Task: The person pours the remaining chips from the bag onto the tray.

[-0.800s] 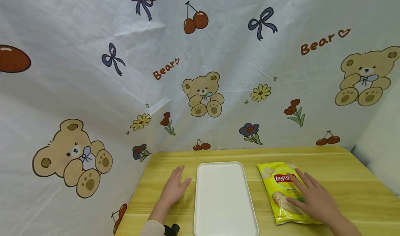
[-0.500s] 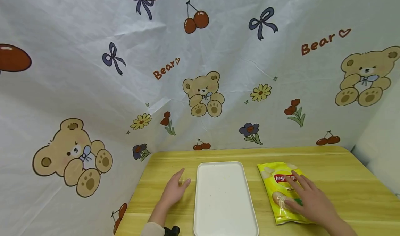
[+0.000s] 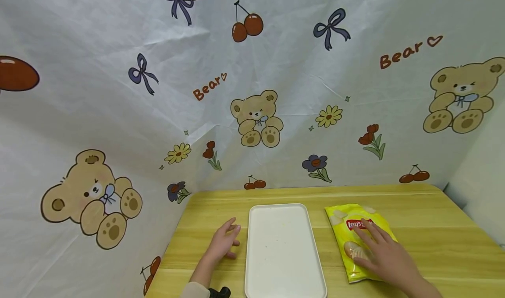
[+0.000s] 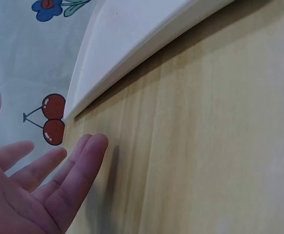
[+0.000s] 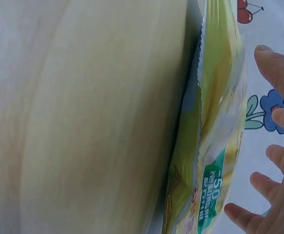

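A yellow Lay's chip bag (image 3: 342, 228) lies flat on the wooden table, to the right of a white rectangular tray (image 3: 282, 250). Over the bag's right part hovers my right hand (image 3: 388, 258), fingers spread and holding nothing; in the right wrist view its fingertips stay apart from the bag's (image 5: 215, 146) upper face. My left hand (image 3: 222, 243) is held just left of the tray, holding nothing. The left wrist view has its fingers (image 4: 81, 178) loosely extended above the table, a gap away from the tray's edge (image 4: 132, 58).
The wooden table (image 3: 442, 228) reaches back to a pale hanging cloth (image 3: 276, 61) printed with bears, cherries, bows and flowers. A pale wall (image 3: 483, 193) stands to the right. A black wrist device (image 3: 219, 292) shows by my left sleeve (image 3: 195, 290).
My right hand has shifted slightly left over the bag. The left hand has turned and bent its fingers a little, near the tray. Bag and tray have stayed in place.
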{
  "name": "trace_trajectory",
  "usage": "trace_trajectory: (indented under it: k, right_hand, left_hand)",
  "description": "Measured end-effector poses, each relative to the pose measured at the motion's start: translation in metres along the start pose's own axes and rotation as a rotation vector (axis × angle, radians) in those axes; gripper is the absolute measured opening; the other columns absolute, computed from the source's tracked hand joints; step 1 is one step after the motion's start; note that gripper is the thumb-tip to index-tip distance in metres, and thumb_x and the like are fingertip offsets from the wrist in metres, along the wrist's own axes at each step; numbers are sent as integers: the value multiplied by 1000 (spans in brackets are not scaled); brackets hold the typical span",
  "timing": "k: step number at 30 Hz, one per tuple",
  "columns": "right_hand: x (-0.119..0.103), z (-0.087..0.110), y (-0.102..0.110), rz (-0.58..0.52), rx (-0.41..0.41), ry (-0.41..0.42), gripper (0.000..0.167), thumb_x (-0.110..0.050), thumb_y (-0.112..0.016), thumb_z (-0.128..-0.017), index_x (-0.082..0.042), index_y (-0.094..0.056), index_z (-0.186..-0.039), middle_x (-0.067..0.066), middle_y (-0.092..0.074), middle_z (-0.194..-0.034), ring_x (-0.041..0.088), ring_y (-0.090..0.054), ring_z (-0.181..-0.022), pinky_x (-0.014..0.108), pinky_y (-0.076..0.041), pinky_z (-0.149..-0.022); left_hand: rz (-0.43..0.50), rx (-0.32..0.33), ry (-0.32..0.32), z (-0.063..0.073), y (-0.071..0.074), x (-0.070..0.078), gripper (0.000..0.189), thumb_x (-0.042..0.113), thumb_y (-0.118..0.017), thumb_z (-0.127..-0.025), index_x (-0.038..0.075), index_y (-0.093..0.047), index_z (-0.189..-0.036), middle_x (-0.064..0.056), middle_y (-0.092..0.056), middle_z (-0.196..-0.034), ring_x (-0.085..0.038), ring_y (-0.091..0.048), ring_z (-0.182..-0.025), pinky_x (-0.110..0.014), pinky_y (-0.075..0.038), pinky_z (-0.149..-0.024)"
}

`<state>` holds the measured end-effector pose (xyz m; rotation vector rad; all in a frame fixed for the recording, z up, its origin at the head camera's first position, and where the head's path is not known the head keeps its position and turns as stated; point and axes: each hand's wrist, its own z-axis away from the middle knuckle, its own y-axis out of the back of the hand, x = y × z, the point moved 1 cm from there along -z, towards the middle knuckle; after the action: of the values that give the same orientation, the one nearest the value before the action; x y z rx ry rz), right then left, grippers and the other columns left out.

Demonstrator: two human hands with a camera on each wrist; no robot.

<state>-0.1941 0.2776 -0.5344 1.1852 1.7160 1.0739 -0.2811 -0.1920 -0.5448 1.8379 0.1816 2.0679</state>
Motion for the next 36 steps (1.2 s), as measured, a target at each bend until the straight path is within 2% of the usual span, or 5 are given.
trace_trajectory:
  k: [8, 11, 17, 26, 36]
  right_hand:
    - [-6, 1, -5, -4, 84, 80, 81, -58, -79, -74, -18, -56, -141, 17, -47, -149, 42, -49, -128, 60, -49, -94]
    - [-8, 3, -6, 1, 59, 79, 82, -61, -78, -74, -20, -56, -141, 17, -47, -149, 42, -48, -129, 61, -49, -95]
    - [-17, 6, -6, -17, -14, 36, 84, -65, -76, -73, -24, -56, -143, 13, -42, -154, 44, -45, -133, 65, -47, -95]
    - [-30, 9, -15, -3, -137, -55, 82, -72, -72, -71, -29, -59, -139, 7, -44, -155, 44, -45, -136, 77, -39, -95]
    - [-32, 13, -24, -7, -152, -34, 90, -82, -64, -69, -28, -57, -141, 12, -44, -155, 49, -43, -136, 84, -35, -91]
  left_hand:
    - [134, -46, 2, -2, -8, -7, 67, 38, -53, -103, 8, -28, -158, -26, -39, -154, -23, -68, -91, -40, -61, -57]
    - [155, -47, 0, -3, -12, -10, 63, 29, -55, -103, 7, -30, -157, -26, -40, -153, -21, -67, -88, -37, -61, -56]
    - [144, -44, -29, -6, -17, -15, 62, 16, -59, -100, 6, -33, -155, -27, -43, -151, -19, -65, -79, -33, -59, -52]
    - [99, -26, -35, -10, -30, -15, 66, 9, -69, -93, 6, -41, -152, -24, -47, -148, -17, -64, -67, -32, -57, -48]
    - [45, -7, -17, -8, -34, -16, 58, 1, -70, -89, 5, -53, -143, -25, -46, -149, -13, -57, -49, -32, -57, -48]
